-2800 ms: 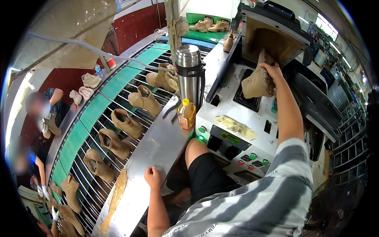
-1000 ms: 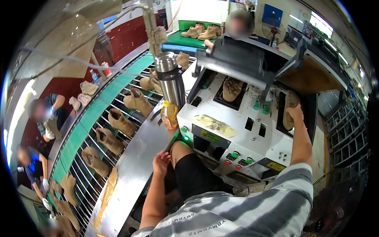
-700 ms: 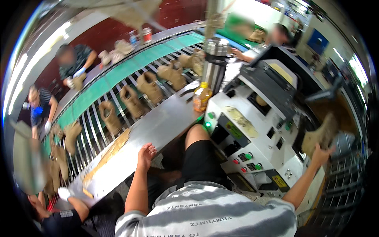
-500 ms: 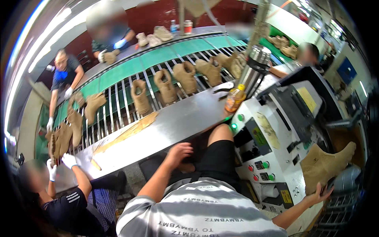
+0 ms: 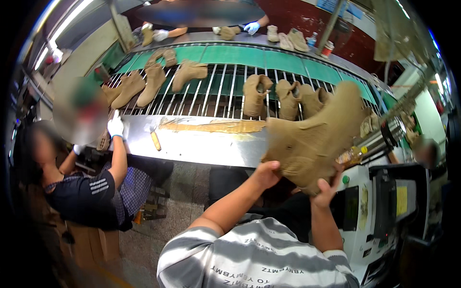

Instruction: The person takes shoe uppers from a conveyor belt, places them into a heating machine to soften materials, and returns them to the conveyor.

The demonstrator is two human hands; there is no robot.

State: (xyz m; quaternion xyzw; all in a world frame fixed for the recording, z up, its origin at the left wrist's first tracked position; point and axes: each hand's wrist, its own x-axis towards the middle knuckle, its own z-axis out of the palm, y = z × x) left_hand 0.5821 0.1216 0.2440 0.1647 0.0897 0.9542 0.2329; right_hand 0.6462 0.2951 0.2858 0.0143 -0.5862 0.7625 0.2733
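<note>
A tan boot upper (image 5: 312, 139) is held up in front of me between both hands, over the near edge of the metal table. Its long, slightly blurred end points up and to the right. My left hand (image 5: 269, 174) grips its lower left side, thumb on the near face. My right hand (image 5: 325, 191) holds its lower right edge, thumb also showing; the fingers of both hands are largely hidden behind the boot upper. Beyond it, several like boot uppers (image 5: 254, 96) rest on the slatted rack of the conveyor.
The metal table (image 5: 206, 149) runs along the conveyor (image 5: 221, 53), with a yellow-handled tool (image 5: 155, 140) on it. A bottle (image 5: 353, 156) and a steel flask (image 5: 384, 137) stand right, near a white machine (image 5: 353, 216). A gloved co-worker (image 5: 86, 192) sits at left; others work across.
The boot upper has come from beside the machine at right to in front of me. My left hand, empty before, now holds it too. The view has turned left.
</note>
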